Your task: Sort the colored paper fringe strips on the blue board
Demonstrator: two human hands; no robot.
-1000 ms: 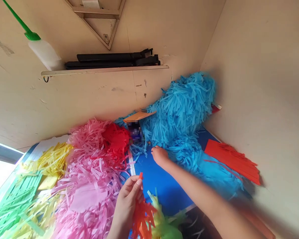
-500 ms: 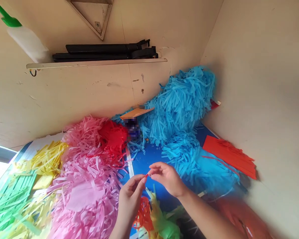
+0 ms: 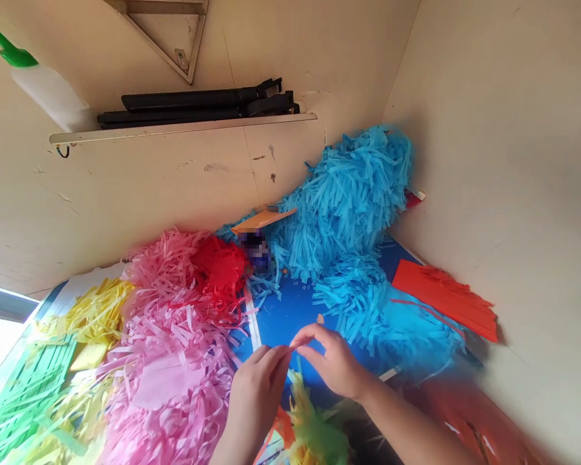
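Both hands meet fingertip to fingertip above the blue tabletop [image 3: 281, 316]. My left hand [image 3: 259, 394] is closed in a pinch on a thin red-orange paper strip, mostly covered by the fingers. My right hand [image 3: 336, 365] pinches at the same spot, thumb against forefinger, on the strip's end. Below my left hand hang or lie orange paper strips [image 3: 283, 426]; whether they join the pinched piece I cannot tell. Just beside them is a yellow-green bunch of tissue paper [image 3: 314, 426].
Pink fringed paper [image 3: 174, 374] heaps up at left, with red fringe [image 3: 217, 265] behind it. Yellow [image 3: 99, 310] and green strips [image 3: 33, 381] lie farther left. Blue fringe [image 3: 353, 200] rises at the back, an orange-red sheet [image 3: 445, 300] at right. A wall shelf [image 3: 188, 129] holds black items.
My fingertips have drawn together, and the red bit that showed between them is now nearly hidden. My left hand has turned, its back more toward me. The view has shifted slightly.
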